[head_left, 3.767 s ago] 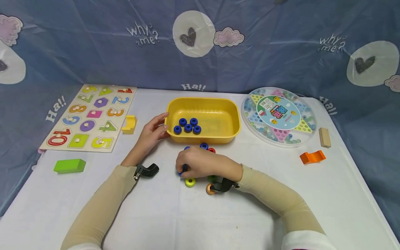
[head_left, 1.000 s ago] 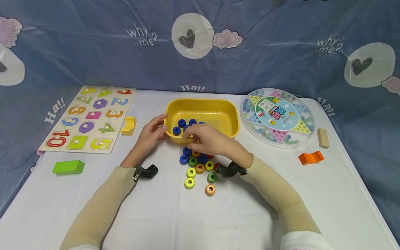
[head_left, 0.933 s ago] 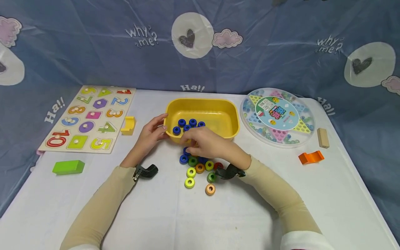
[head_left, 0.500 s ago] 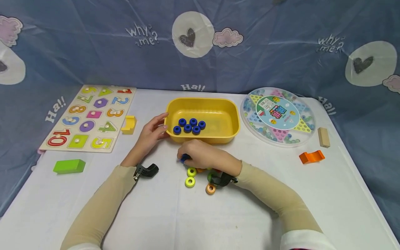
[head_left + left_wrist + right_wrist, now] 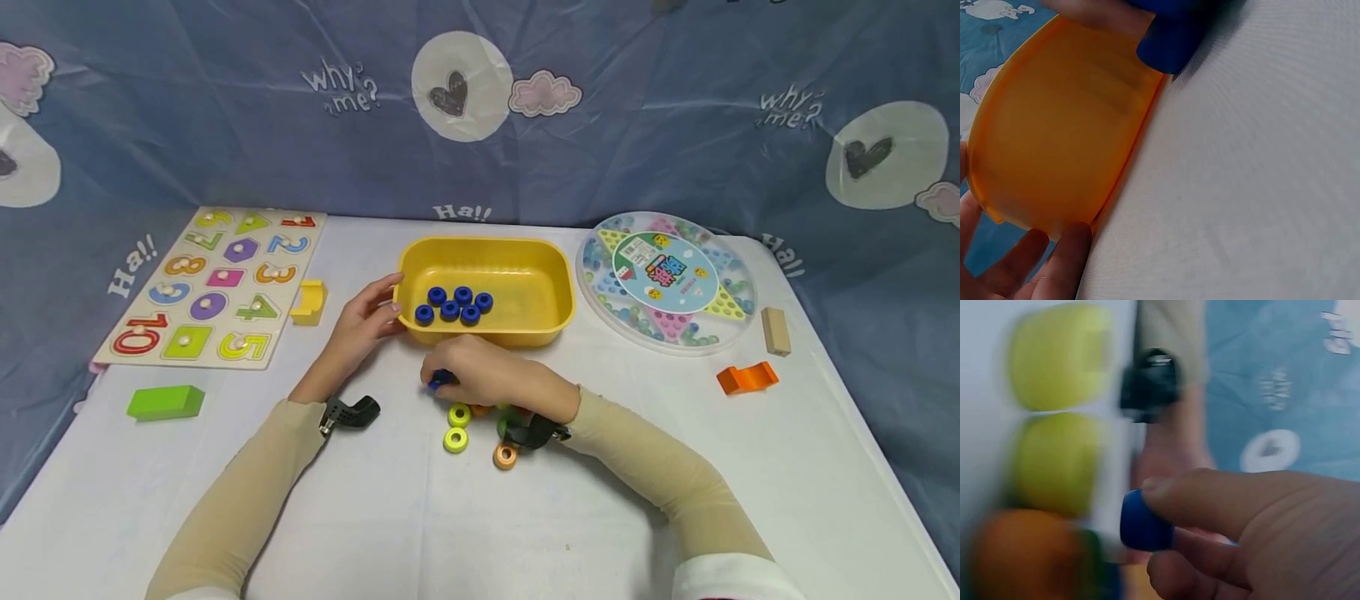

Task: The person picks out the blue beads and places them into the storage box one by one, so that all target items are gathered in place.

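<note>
A yellow plastic basin (image 5: pixel 525 337) stands in the middle of the table, with several blue beads (image 5: pixel 449 310) grouped in its left half. My left hand (image 5: pixel 362 323) grips the basin's left end, fingertips on the rim and wall. In front of the basin my right hand (image 5: pixel 480 373) pinches a blue bead (image 5: pixel 1144 522) between thumb and fingers, over the pile. Beneath and beside this hand lie two yellow-green beads (image 5: pixel 456 439), a light orange bead (image 5: pixel 506 455) and a partly covered green bead (image 5: pixel 507 421). The hand hides the rest of the pile.
At the left lie a number puzzle board (image 5: pixel 217 287), a yellow arch block (image 5: pixel 309 302) and a green block (image 5: pixel 166 402). To the right are a round marble game (image 5: pixel 667 283), a plain wooden block (image 5: pixel 776 331) and an orange arch block (image 5: pixel 747 378).
One more blue bead has come into the basin since the earliest frame. My right hand has moved back from the basin to the pile and pinches another blue bead. The left hand stays put.
</note>
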Tool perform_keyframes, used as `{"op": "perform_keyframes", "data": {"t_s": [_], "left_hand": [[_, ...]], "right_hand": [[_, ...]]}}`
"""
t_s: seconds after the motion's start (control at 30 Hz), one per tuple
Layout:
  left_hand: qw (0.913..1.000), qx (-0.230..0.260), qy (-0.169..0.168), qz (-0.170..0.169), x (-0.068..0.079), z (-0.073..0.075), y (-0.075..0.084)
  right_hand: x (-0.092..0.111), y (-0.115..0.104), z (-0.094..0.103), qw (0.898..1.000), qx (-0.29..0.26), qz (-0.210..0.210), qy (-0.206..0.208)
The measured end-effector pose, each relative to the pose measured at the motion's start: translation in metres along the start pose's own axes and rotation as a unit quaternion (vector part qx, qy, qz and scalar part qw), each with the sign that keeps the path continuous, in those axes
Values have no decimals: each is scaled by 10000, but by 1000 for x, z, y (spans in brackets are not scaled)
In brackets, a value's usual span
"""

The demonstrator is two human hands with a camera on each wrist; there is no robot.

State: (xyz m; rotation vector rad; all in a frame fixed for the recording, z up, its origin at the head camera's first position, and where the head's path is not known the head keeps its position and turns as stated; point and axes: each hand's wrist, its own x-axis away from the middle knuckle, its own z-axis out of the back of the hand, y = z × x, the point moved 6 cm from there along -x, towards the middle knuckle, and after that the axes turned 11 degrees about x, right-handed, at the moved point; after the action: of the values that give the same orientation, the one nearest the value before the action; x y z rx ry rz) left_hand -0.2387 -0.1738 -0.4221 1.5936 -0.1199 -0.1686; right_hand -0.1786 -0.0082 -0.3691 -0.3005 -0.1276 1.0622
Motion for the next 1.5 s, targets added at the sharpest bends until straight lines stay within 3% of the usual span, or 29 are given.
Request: {"op": "perform_keyframes", "data": {"t_s": [0.13, 0.3, 0.43, 0.6, 0.77, 1.03, 1.37, 1.5], "left_hand": [[10000, -35, 5, 50, 0, 0, -1], [9999, -91, 68, 65, 0, 1, -1], [9999, -117, 47, 68, 0, 1, -2], [9998, -140, 49, 98, -1, 1, -3], [9999, -112, 34, 80, -1, 1, -2], [9999, -95, 6, 73, -1, 1, -2], [9999, -87, 28, 61, -1, 1, 0], [9999, -113, 35, 71, 0, 1, -1]], "right_hand": [[6, 6, 38, 9975, -165, -55, 686], [15, 48, 69, 9880, -412, -935, 1161], [20, 86, 64, 9783, -466, -1763, 979], [21, 110, 48, 9746, -322, -2152, 523], [19, 118, 38, 9753, -238, -2180, 260], [18, 123, 28, 9702, -590, -2349, 0], [17, 124, 26, 9676, -772, -2403, -50], [20, 119, 33, 9717, -587, -2276, 231]]}}
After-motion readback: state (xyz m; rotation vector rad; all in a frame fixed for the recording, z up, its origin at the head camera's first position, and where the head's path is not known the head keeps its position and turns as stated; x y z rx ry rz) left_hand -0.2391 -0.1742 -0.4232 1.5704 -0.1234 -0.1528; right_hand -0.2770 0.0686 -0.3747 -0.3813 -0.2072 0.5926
